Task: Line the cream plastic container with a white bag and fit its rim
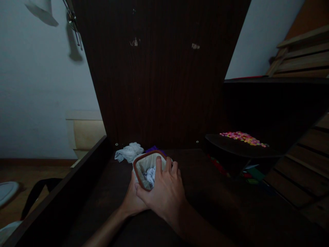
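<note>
Head view: clasping a square, brown-rimmed, pale-lined bin (145,165) with bare left hand (134,198) at side, bare right hand (166,185) over rim, apparently for steadiness.

Wall lamp (43,12), colourful pieces (243,137), dark shelf (223,142)

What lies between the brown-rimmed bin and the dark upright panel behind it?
In the head view, a purple item, partly hidden by the bin, lies there, with a crumpled whitish bundle to its left.

Your bin (136,174) has a smooth rim (151,152) and plastic-looking liner (146,162); the panel (161,89) facing you looks matt, wood-grained.
</note>
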A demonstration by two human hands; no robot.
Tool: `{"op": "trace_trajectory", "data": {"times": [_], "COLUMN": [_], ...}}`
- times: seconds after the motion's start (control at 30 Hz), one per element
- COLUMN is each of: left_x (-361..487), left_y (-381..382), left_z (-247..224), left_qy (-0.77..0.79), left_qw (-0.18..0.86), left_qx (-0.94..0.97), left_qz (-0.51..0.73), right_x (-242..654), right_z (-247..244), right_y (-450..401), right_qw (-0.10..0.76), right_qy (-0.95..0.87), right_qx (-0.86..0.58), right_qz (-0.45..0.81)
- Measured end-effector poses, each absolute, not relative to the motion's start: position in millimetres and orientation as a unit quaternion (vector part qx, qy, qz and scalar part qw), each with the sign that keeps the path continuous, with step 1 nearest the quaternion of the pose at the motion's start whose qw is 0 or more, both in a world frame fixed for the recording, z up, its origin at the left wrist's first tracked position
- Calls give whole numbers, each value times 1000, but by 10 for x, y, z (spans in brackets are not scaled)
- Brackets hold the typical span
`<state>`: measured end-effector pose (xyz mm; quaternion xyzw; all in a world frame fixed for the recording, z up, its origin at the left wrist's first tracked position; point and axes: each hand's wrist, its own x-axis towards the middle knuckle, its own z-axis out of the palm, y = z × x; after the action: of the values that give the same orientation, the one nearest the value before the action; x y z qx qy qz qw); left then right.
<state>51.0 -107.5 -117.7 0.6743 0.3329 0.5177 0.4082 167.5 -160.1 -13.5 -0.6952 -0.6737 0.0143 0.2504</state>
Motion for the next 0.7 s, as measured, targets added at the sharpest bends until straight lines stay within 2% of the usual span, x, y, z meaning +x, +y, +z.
{"op": "trace_trajectory", "data": {"times": [0.43,0.6,0.7], "left_x": [329,250,234], "left_y": [-926,-891,-888], "left_z": [-1312,-1314,-1290], "left_qy": [293,303,296], "left_qw": [384,408,442], "left_qx": [737,742,746], "left_qz": [473,437,400], "right_x": [2141,2553,2736], "right_z": [16,84,-13], "right_y": [-1674,-1475,-1281], "right_qw": [197,230,258], "right_qy": [-730,-799,-804], "right_qx": [-648,-531,-472], "right_qz": [95,164,254]}}
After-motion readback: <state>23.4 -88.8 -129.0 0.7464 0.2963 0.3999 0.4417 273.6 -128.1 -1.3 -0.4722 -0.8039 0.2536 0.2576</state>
